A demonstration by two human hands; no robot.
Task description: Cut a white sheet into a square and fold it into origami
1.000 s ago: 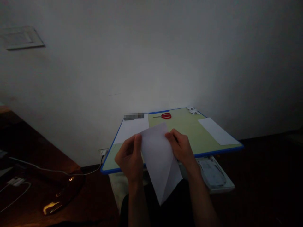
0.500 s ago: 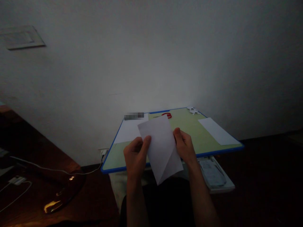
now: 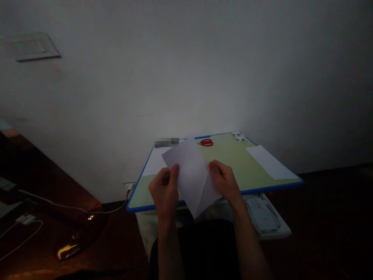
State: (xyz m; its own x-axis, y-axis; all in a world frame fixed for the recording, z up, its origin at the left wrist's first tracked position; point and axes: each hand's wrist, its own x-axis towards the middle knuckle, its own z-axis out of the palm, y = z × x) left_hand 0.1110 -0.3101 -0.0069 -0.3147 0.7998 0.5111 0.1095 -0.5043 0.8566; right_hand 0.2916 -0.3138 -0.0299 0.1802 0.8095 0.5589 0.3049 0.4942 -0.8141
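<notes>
I hold a white sheet of paper [image 3: 190, 175] with a diagonal fold above the near edge of a small green table with a blue rim [image 3: 233, 163]. My left hand [image 3: 164, 190] pinches the sheet's left edge, thumb on top. Gripping its right edge is my right hand [image 3: 224, 181], fingers curled. The sheet tilts, its upper corner toward the wall and its lower tip pointing at my lap.
Red scissors [image 3: 206, 142] lie at the table's far edge. A white sheet [image 3: 155, 159] lies at far left, a white strip [image 3: 271, 162] at right, small paper scraps [image 3: 239, 136] in the far right corner. White cables [image 3: 58, 206] cross the dark wood surface at left.
The paper has risen from my lap toward the table and turned counter-clockwise. Both hands shifted along its edges. The scissors, hidden half a second ago, show again.
</notes>
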